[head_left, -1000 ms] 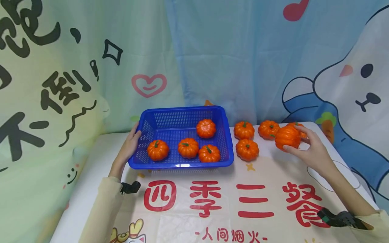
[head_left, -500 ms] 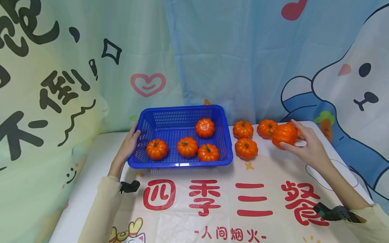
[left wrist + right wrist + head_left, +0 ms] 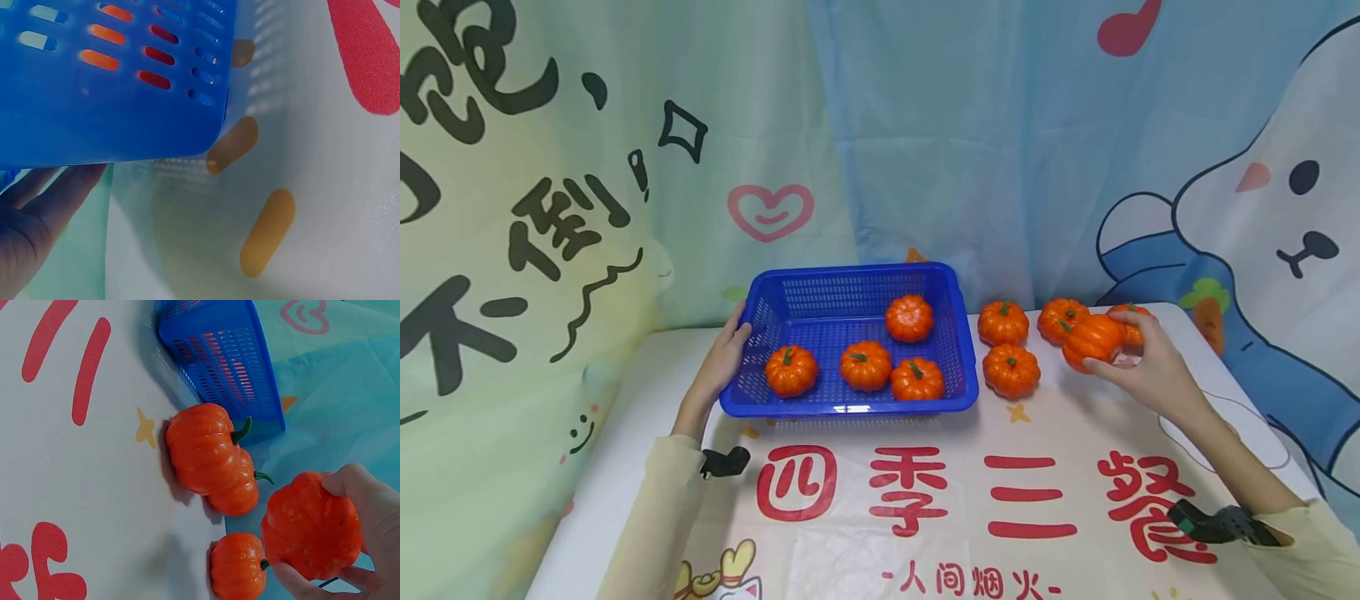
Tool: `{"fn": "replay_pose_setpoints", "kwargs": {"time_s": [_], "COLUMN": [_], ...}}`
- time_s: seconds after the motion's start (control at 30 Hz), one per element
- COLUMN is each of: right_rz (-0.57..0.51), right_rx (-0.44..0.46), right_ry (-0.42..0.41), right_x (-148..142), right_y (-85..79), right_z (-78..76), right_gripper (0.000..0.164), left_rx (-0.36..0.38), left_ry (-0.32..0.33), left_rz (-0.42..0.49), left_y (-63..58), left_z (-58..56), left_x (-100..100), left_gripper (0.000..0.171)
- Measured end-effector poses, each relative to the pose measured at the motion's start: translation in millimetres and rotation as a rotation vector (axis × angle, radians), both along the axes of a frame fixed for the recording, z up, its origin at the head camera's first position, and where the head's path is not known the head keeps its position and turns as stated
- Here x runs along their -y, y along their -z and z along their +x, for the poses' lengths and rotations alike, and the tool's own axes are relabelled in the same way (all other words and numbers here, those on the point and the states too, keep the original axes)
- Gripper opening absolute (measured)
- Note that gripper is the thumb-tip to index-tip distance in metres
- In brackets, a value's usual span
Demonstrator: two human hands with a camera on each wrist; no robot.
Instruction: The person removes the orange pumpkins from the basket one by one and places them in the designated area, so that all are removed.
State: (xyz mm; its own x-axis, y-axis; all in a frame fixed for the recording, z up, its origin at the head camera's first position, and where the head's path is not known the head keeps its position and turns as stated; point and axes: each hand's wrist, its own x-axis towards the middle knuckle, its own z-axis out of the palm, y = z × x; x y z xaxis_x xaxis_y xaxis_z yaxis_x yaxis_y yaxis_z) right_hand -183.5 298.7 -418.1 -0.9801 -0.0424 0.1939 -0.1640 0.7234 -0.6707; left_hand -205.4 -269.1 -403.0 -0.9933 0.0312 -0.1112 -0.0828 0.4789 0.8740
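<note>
We judge this to be a handling step: our right hand (image 3: 1153, 371) grips a glossy, orange, ribbed pumpkin (image 3: 1096, 337) between thumb and fingers, while our left hand (image 3: 721, 360) rests, fingers extended, against a blue, rectangular, perforated plastic basket (image 3: 805, 412) left of that grip. The next move probably calls for avoiding the orange neighbouring pumpkins (image 3: 1062, 317) close around the grip. The held one tilts, its green stem (image 3: 1065, 327) pointing away from our palm.

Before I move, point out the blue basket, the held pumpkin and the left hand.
Blue basket (image 3: 805, 412), head view: front rim.
Held pumpkin (image 3: 311, 527), right wrist view: middle of its visible ribbed surface.
Left hand (image 3: 724, 354), head view: back of the hand.
</note>
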Motion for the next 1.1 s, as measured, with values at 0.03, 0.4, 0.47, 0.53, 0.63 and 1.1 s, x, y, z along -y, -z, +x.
{"fn": "replay_pose_setpoints", "kwargs": {"time_s": [0.03,0.4,0.47,0.53,0.63,1.1], "right_rz": [-0.003,0.054,0.07,0.077,0.07,0.016], "right_rx": [0.008,0.003,-0.005,-0.008,-0.005,0.032], "right_ry": [-0.003,-0.047,-0.056,-0.055,-0.041,0.041], "right_x": [0.3,-1.2,-1.8,-2.0,-2.2,1.2], "right_y": [-0.1,1.3,1.5,1.6,1.4,2.8], "right_z": [0.4,-0.4,-0.3,-0.3,0.5,3.3], "right_gripper": [0.075,0.075,0.073,0.071,0.072,0.071], "left_rx": [-0.001,0.001,0.003,0.005,-0.004,-0.04], "left_ry": [0.002,0.008,0.007,0.003,0.002,0.004], "left_rz": [0.001,-0.001,0.004,0.008,0.004,-0.014], "left_y": [0.7,1.0,2.4,7.7,19.9,37.6], "left_z": [-0.3,-0.2,-1.2,-4.7,-11.5,-18.3], "left_x": [0.0,0.2,0.9,4.1,10.5,17.3], "left_gripper": [0.057,0.056,0.057,0.057,0.057,0.059]}}
